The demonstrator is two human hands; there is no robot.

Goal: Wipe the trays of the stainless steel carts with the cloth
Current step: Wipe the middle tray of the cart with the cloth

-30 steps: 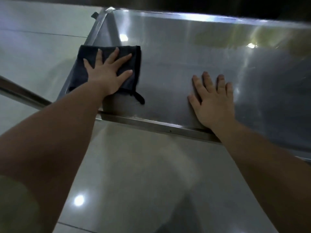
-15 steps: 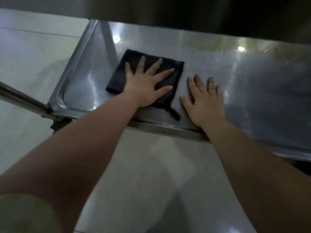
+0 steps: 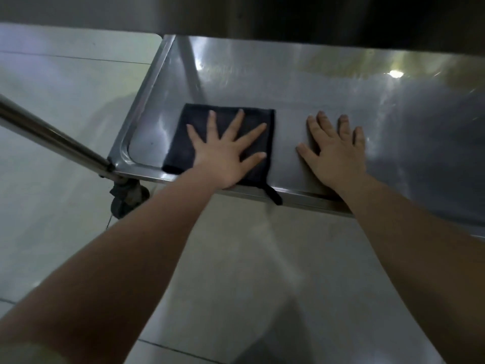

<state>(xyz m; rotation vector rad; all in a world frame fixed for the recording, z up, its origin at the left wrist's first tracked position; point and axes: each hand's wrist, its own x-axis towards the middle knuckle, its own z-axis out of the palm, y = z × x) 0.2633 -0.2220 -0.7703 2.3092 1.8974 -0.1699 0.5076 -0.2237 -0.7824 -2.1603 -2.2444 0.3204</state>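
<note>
A folded dark cloth (image 3: 199,119) lies flat on the stainless steel cart's tray (image 3: 301,82), near the tray's front left corner. My left hand (image 3: 225,151) presses down on it with fingers spread and straight. A small loop of the cloth hangs over the tray's front rim (image 3: 299,194). My right hand (image 3: 334,151) rests flat on the bare metal just right of the cloth, fingers straight, holding nothing. Both forearms reach in from below.
A steel bar of the cart (image 3: 49,135) runs from the left edge down to the tray's front left corner, with a caster wheel (image 3: 128,199) under it. Pale floor tiles (image 3: 65,82) lie left of and below the tray. A dark surface overhangs the tray's far side.
My left hand has slid the cloth back toward me, down to the front rim and away from my right hand. The right hand has stayed flat in place.
</note>
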